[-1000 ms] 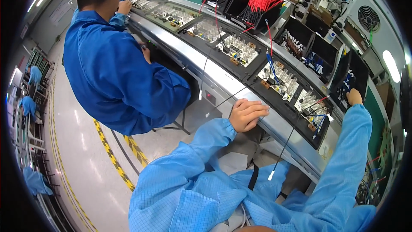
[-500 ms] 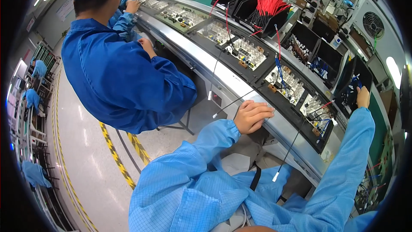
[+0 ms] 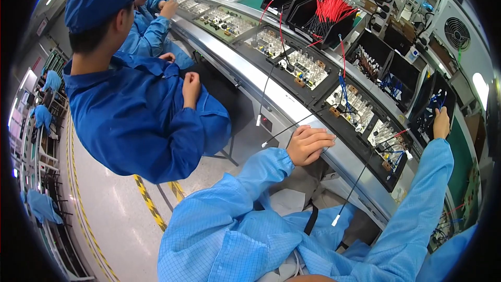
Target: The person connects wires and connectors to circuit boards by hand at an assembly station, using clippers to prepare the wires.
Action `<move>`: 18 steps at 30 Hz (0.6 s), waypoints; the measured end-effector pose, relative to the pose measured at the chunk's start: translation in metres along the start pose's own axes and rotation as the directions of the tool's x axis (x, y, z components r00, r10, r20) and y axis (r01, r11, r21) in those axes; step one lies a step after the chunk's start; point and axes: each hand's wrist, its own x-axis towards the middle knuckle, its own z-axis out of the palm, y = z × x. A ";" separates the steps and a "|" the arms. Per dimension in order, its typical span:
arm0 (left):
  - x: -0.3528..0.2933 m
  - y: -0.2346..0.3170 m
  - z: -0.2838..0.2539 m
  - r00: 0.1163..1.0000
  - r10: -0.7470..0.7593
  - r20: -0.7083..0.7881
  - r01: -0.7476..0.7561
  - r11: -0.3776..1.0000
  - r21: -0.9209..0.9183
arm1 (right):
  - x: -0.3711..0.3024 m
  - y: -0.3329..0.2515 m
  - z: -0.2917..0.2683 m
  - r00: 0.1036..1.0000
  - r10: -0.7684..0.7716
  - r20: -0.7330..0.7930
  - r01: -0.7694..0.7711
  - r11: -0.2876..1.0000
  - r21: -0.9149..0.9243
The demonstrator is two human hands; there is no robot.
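Where the floor's yellow-and-black hazard stripe runs along the left, a co-worker in a dark blue coat and cap sits facing the long metal workbench, one fist raised and closed at the chest. Along the bench stand dark fixture trays, each filled with rows of small pale components; thin black leads with white tips hang from them over the bench edge. Behind the trays, an open black bin holds a bundle of red wires, and further right black bins hold small metal and blue-wired parts. The wearer's left hand lies palm down on the front rail of the bench, fingers curled loosely together and gripping nothing, just beside a hanging black lead. To its right a tray carries components with blue and red wires, from which another black lead droops toward the lap. At far right, the right arm is stretched up and away in a light blue sleeve, and the right hand reaches into a tilted black bin of blue wires; whether its fingers have closed on a wire cannot be told.
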 end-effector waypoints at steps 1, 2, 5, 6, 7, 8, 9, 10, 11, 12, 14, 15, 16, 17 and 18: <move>0.000 0.001 -0.001 1.000 -0.003 -0.004 0.003 1.000 0.002 | -0.003 -0.005 -0.004 0.999 0.012 0.030 -0.012 1.000 0.001; 0.000 0.001 -0.002 1.000 -0.006 -0.007 0.006 1.000 0.005 | -0.004 -0.008 -0.007 0.998 0.023 0.061 -0.023 1.000 0.001; 0.000 -0.004 -0.001 1.000 0.003 -0.016 -0.003 1.000 0.011 | -0.003 -0.008 -0.005 0.996 -0.019 0.089 0.015 0.999 0.048; 0.000 -0.005 -0.002 1.000 -0.001 -0.012 0.001 1.000 0.009 | -0.005 -0.008 -0.004 0.995 -0.018 0.095 0.014 0.999 0.046; 0.003 -0.006 -0.003 1.000 0.018 -0.026 -0.017 1.000 0.021 | -0.006 -0.011 -0.004 0.993 -0.020 0.120 0.011 0.998 0.069; 0.004 -0.006 -0.004 0.999 0.036 -0.040 -0.034 0.999 0.035 | -0.007 -0.013 -0.004 0.989 -0.022 0.145 0.009 0.996 0.093; 0.004 -0.007 -0.004 0.999 0.032 -0.038 -0.031 0.999 0.035 | -0.007 -0.013 -0.002 0.989 -0.024 0.149 0.010 0.996 0.094; 0.004 -0.007 -0.004 0.999 0.035 -0.038 -0.034 0.999 0.031 | -0.008 -0.011 0.000 0.987 -0.022 0.157 0.004 0.993 0.115; 0.005 -0.007 -0.004 0.999 0.038 -0.039 -0.037 0.999 0.027 | -0.008 -0.009 0.002 0.986 -0.020 0.166 -0.003 0.991 0.136; 0.006 -0.007 -0.005 0.999 0.037 -0.038 -0.036 0.999 0.027 | -0.008 -0.004 0.007 0.986 -0.020 0.166 -0.002 0.991 0.136; 0.007 -0.008 -0.007 0.998 0.051 -0.025 -0.049 0.998 0.050 | -0.008 0.001 0.015 0.962 -0.098 0.254 0.059 0.986 0.154; 0.007 -0.008 -0.007 0.998 0.050 -0.024 -0.049 0.998 0.050 | -0.012 0.004 0.020 0.966 -0.109 0.234 0.065 0.980 0.187; 0.006 -0.009 -0.006 0.998 0.052 -0.029 -0.050 0.998 0.049 | -0.011 0.005 0.021 0.966 -0.110 0.234 0.066 0.980 0.187; 0.005 -0.010 -0.006 0.998 0.053 -0.035 -0.051 0.998 0.047 | -0.010 0.006 0.022 0.966 -0.123 0.229 0.074 0.975 0.211; 0.004 -0.010 -0.005 0.998 0.053 -0.035 -0.051 0.998 0.047 | -0.009 0.008 0.023 0.965 -0.137 0.225 0.082 0.968 0.235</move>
